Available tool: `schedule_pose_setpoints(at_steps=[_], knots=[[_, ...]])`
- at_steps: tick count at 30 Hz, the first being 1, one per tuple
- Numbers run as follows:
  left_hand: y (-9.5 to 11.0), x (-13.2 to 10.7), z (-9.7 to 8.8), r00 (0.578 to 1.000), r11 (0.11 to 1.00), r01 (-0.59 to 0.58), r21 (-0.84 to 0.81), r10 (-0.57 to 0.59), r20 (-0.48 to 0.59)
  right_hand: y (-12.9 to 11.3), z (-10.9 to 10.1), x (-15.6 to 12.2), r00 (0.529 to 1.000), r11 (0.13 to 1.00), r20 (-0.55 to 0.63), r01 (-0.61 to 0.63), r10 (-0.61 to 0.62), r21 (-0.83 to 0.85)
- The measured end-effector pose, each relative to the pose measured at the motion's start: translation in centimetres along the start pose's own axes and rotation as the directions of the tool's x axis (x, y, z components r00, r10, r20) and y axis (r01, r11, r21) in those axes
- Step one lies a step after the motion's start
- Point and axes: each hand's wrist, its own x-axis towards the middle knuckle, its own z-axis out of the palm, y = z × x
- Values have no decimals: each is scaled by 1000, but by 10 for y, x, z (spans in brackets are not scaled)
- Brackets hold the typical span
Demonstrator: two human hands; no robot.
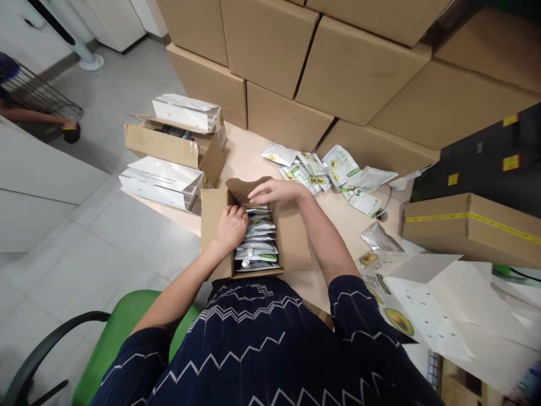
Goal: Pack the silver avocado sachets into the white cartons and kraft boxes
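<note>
A worker in a dark zigzag top (262, 349) bends over an open cardboard box (298, 242), set at the near edge of a pale table (242, 151); a green chair (122, 332) stands at eight o'clock from it. Inside, slim pouches (257, 246) line up on edge, one behind another. The left hand (233, 227) curls at the box's nine o'clock side, fingers bent over the pouch ends; whether it pinches one is hidden from view. The right hand (279, 193) arches over the twelve o'clock end, fingers stretched out nearly straight, with nothing visible in its hold.

The step in hand appears to be straightening the packed row. The next move likely calls for light, even pressure at the far end, keeping pouches upright and clear of the flaps.

A printed carton (399, 316) spreads toward four o'clock. Farther off, loose pouches (343, 163) lie between one and two, white cartons (158, 177) toward ten, and stacked boxes (270, 45) rise at twelve.
</note>
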Motion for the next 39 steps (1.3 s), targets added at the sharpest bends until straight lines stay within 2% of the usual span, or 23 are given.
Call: schedule_pose_setpoints(at_steps=[1,2,3,4,5,6,7,8,9,11,13,18,21,23,24,26,27,29,31,33,35,37,39], knots=[[0,0,0,1000,1000,2,4,-2,-2,4,-11,-10,991,997,-136,9,3,83],[0,0,0,1000,1000,3,7,-3,-3,11,-22,-18,951,991,-306,4,36,131],[0,-1,0,1000,1000,6,7,-6,-3,19,-34,-23,865,989,-495,-18,89,147],[0,-1,1,1000,1000,8,5,-8,-3,30,-44,-27,732,988,-666,-67,144,139],[0,-1,2,1000,1000,9,2,-9,-4,42,-54,-28,579,982,-794,-150,184,118],[0,-1,2,1000,1000,9,-2,-9,-7,55,-62,-28,444,961,-873,-259,203,92],[0,-1,3,1000,1000,8,-4,-8,-9,68,-68,-27,353,922,-912,-382,210,65],[0,-1,4,1000,1000,6,-4,-6,-12,80,-73,-25,311,863,-924,-503,223,40],[-1,-1,4,1000,1000,3,-4,-3,-13,92,-75,-23,306,792,-918,-610,253,15],[-1,-2,5,1000,1000,-1,0,1,-10,110,-75,-20,333,658,-878,-753,343,-29],[-2,-2,5,1000,1000,-6,2,6,-7,123,-72,-21,346,572,-839,-819,421,-51],[-2,-3,3,1000,1000,-10,2,10,10,136,-78,-34,380,533,-794,-842,475,-84],[-1,-3,1,1000,1000,-9,-15,9,17,131,-89,-48,332,612,-856,-791,397,-24],[-2,-3,0,1000,1000,-10,-30,10,17,121,-94,-60,297,707,-900,-707,319,17],[-2,-3,0,1000,999,-13,-35,14,16,114,-93,-67,290,775,-916,-631,279,36],[-2,-3,-1,1000,999,-25,-43,26,17,92,-86,-83,314,921,-929,-385,196,64],[-2,-3,-1,999,999,-29,-46,30,17,77,-79,-91,341,973,-929,-218,145,72],[-2,-3,-1,999,998,-28,-54,29,14,44,-61,-106,428,995,-903,78,29,69],[-2,-3,0,1000,998,-17,-61,18,9,9,-39,-116,547,969,-833,240,-88,55],[-1,-2,0,1000,998,-9,-61,10,19,-21,-18,-115,692,962,-698,272,-184,16],[-1,-2,0,998,998,-19,-54,22,55,-39,0,-103,817,967,-519,237,-251,-95],[-1,-1,-1,994,998,-41,-48,45,95,-43,14,-81,894,949,-359,182,-269,-257],[-1,-1,-1,992,997,-57,-45,61,114,-38,25,-55,946,910,-247,96,-209,-403]])
